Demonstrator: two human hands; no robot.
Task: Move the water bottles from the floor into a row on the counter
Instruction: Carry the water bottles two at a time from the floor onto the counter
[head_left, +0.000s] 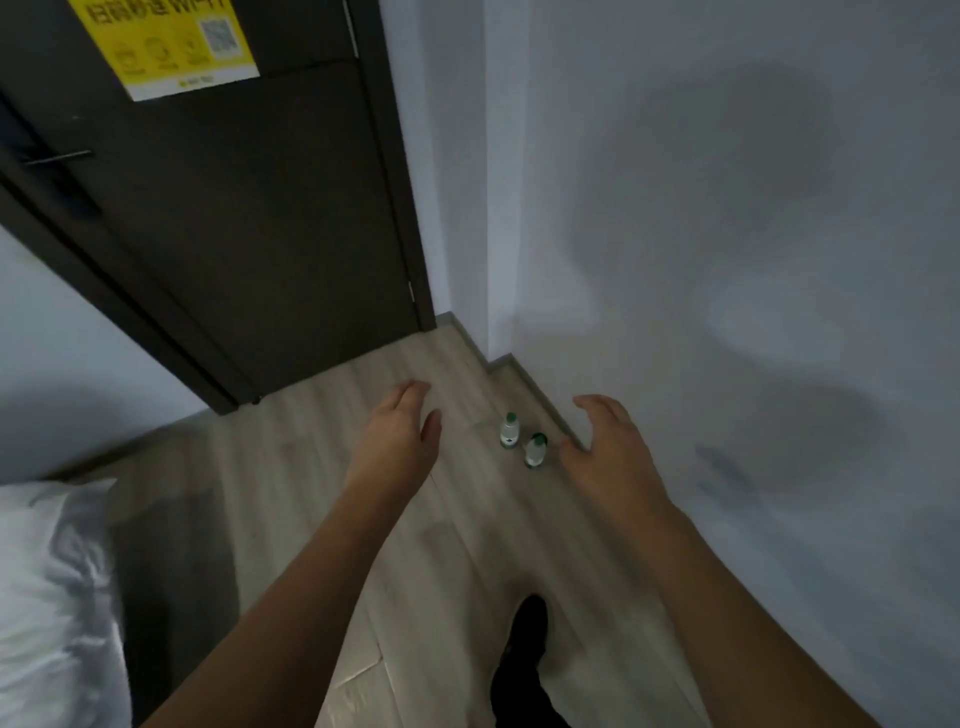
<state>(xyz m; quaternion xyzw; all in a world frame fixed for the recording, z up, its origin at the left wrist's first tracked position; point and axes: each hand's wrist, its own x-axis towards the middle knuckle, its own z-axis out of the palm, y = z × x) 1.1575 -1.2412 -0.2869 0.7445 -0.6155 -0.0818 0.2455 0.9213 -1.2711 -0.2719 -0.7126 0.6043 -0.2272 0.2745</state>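
- Both hands reach out empty, fingers loosely spread: left hand (400, 431), right hand (608, 447).
- Two small clear plastic water bottles with green caps (522, 439) stand upright on the pale wood floor (322, 499), between the hands, nearer the right.

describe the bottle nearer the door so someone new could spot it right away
Start at the dark door and follow the wooden floor right to the white wall. Two small clear water bottles with green caps stand there along the skirting. The one you want is the farther one, on the door side; its neighbour stands closer to the right hand.
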